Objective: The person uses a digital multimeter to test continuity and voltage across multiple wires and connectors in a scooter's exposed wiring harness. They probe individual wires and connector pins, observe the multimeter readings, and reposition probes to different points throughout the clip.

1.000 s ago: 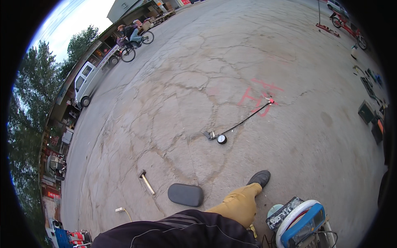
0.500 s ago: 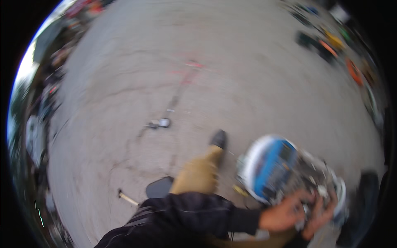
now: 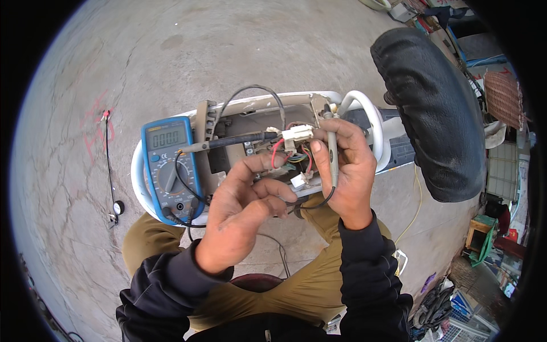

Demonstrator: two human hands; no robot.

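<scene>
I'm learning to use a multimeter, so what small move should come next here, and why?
Probably tilt the grey test probe in the right hand toward the white plug connector: its tip points past that connector, while the other test probe has its end at the connector's left side.

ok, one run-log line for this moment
left hand: beside wires | right hand: gripping grey probe | black probe: at white connector | multimeter: display on
</scene>
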